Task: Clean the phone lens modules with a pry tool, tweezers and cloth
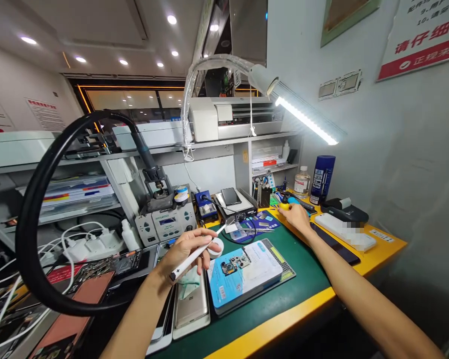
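My left hand (192,248) is closed around a slim white pen-shaped tool (192,261). The tool slants up to the right, a plus mark on its near end; its tip is too small to make out. My right hand (296,217) reaches to the back right of the bench, its fingers closed at a small yellow object (284,203) whose kind is unclear. Between my arms, small phone camera parts (235,265) lie on a blue-and-white box (254,276). A gold phone back cover (192,305) lies left of the box, below my left hand.
A black hose (33,199) loops at the left beside a grey hot-air station (170,222). Over the bench hangs a lit lamp (307,119). A blue can (323,179) and a clear bottle (302,182) stand back right. Tweezers (260,231) lie on the green mat (303,267).
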`<state>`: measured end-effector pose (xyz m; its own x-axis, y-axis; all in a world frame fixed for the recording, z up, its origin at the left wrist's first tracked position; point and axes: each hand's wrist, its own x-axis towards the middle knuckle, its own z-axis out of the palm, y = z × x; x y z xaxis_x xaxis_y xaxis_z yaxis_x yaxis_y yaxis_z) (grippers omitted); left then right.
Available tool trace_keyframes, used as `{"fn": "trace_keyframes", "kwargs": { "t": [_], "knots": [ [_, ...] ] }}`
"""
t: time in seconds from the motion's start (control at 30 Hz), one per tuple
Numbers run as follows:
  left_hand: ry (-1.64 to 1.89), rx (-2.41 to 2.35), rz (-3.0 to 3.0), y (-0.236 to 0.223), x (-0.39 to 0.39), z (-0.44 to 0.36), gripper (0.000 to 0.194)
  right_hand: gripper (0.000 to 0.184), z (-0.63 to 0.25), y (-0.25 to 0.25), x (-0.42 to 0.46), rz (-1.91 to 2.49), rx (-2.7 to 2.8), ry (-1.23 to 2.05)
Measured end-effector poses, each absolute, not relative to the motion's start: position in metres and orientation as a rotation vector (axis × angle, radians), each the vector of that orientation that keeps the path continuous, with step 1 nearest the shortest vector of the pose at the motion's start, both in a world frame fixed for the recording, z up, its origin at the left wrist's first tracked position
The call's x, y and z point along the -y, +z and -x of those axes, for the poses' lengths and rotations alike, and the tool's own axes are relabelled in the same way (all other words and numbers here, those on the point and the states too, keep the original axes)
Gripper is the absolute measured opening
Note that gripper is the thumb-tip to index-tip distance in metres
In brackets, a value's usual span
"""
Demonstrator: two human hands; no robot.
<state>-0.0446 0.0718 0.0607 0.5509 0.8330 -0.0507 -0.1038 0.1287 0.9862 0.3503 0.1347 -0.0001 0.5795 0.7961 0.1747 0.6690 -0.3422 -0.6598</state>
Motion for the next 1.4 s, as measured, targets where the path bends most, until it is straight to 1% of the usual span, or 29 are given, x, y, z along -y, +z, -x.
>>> {"fn": "trace_keyframes", "kwargs": {
  "t": [0.2,0.37,0.57,0.7,0.8,0.9,1.1,1.4],
  "knots": [
    [0.921,-0.708,-1.125,0.058,-0.073,0.043,0.033,0.037,-0.348,0.000,-0.123,1.932,1.105,0.271],
    [1.042,-0.760,-1.175,0.058,-0.063,0.035,0.023,0.035,-0.334,0.002,-0.116,1.629,1.066,0.412],
    [1.220,-0.747,-1.261,0.054,-0.051,0.036,0.033,0.039,-0.310,0.017,-0.099,1.135,1.115,0.830],
    [1.237,-0.754,-1.284,0.051,-0.047,0.037,0.041,0.037,-0.304,0.030,-0.082,0.956,1.160,1.120],
    [1.263,-0.782,-1.293,0.048,-0.047,0.037,0.045,0.033,-0.302,0.035,-0.072,0.903,1.197,1.278],
    [1.321,-0.810,-1.301,0.045,-0.048,0.040,0.048,0.033,-0.300,0.038,-0.067,0.880,1.217,1.360],
    [1.434,-0.819,-1.281,0.047,-0.051,0.047,0.044,0.028,-0.296,0.037,-0.069,0.917,1.164,1.464],
    [1.436,-0.778,-1.252,0.046,-0.049,0.044,0.041,0.026,-0.281,0.034,-0.066,0.948,1.072,1.596]
  ]
}}
